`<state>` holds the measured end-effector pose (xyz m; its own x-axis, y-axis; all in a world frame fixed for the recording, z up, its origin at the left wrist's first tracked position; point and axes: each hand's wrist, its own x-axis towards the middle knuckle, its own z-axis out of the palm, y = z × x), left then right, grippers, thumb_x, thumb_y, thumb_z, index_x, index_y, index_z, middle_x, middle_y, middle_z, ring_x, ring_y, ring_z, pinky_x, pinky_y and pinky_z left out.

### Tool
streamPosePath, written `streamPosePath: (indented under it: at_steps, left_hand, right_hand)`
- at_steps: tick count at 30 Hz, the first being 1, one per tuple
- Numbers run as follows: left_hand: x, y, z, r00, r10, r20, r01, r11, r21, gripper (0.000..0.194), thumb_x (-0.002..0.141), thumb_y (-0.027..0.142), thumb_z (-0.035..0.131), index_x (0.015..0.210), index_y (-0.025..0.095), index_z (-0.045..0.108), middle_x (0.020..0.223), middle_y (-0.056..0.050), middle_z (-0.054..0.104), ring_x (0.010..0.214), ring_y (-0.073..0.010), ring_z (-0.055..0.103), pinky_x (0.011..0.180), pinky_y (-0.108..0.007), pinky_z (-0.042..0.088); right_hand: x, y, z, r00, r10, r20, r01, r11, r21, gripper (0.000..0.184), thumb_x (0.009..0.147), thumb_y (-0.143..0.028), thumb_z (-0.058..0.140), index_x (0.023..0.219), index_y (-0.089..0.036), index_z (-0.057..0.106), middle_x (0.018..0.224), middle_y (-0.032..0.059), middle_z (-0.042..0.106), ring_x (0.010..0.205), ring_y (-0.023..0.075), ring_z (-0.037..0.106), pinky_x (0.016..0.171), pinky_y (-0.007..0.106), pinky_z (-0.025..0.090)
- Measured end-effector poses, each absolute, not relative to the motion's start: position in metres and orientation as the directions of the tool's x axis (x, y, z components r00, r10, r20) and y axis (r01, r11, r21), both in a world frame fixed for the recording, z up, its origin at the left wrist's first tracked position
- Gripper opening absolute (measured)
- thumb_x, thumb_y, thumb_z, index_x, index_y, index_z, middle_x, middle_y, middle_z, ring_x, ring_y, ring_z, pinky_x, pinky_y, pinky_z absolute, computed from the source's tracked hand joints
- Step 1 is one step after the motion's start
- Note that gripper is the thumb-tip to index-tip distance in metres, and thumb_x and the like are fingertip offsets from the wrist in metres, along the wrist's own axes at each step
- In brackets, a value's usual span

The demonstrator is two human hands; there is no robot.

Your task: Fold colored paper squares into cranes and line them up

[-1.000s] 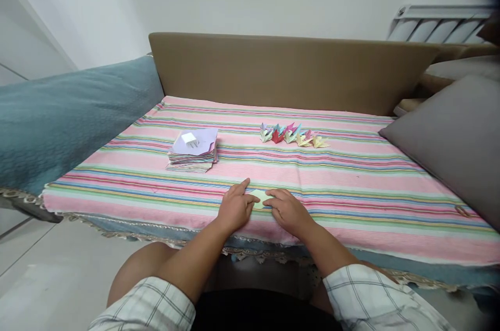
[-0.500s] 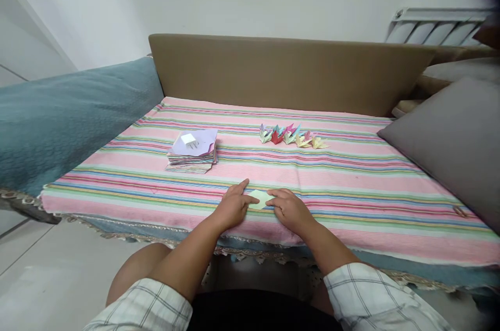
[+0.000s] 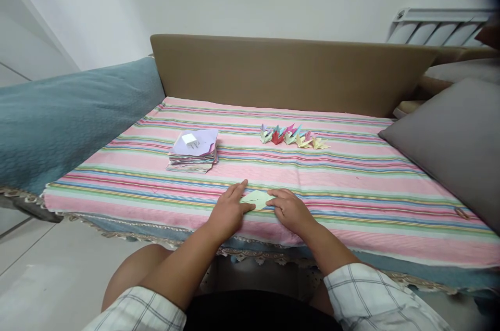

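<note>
The left hand [image 3: 228, 212] has just slid outward along the paper [image 3: 261, 199], so more of its pale green left part is bare than half a second ago, and a dark line, perhaps a slit or the shadow of a flap edge, now shows there. The right hand [image 3: 291, 210] has hardly moved. This suggests that the right hand steadies the piece while the left works along it, the folding being only partly done. The paper lies low on the striped cloth [image 3: 336, 185], between the two hands, near the front edge. The left fingers are spread, the forefinger reaching forward past the paper and the thumb lying at its lower left edge; the right thumb and forefinger come close together at its right end, but whether they pinch it or only press it down I cannot tell. Counted out, there are two hands, one paper in work, one stack [image 3: 192, 163] of sheets to the left with one white plug [image 3: 190, 139] on top, and what look like ten folded figures [image 3: 277, 137] in two rows behind the hands, though they overlap and the number is uncertain. One large grey pillow [image 3: 457, 133] leans at the right.
</note>
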<state>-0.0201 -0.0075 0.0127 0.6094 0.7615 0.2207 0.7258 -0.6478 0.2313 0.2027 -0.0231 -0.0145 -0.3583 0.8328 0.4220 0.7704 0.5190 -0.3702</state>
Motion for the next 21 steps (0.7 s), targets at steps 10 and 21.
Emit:
streamPosePath:
  at_steps: [10,21]
  left_hand:
    - [-0.035,-0.014,0.022,0.498,0.733,0.463,0.746,-0.634,0.201,0.027,0.075,0.012,0.05,0.085,0.026,0.07,0.125,-0.003,0.058,0.105,-0.0234,0.053,0.101,-0.051,0.032]
    - [0.009,-0.046,-0.008,0.717,0.636,0.284,0.667,-0.745,-0.014,0.047,0.085,0.026,0.045,0.132,0.019,0.044,0.137,-0.01,0.046,0.108,-0.0287,0.048,0.089,-0.045,0.037]
  right_hand:
    - [0.201,-0.025,-0.014,-0.348,0.835,0.426,0.756,0.519,-0.4,0.038,0.071,-0.002,0.044,0.091,-0.022,0.07,0.113,0.0075,0.063,0.105,0.023,0.054,0.088,0.043,0.047]
    - [0.2,-0.028,-0.009,-0.37,0.823,0.432,0.747,0.54,-0.388,0.036,0.07,-0.001,0.044,0.092,-0.019,0.067,0.114,0.0099,0.061,0.11,0.0224,0.051,0.094,0.043,0.042]
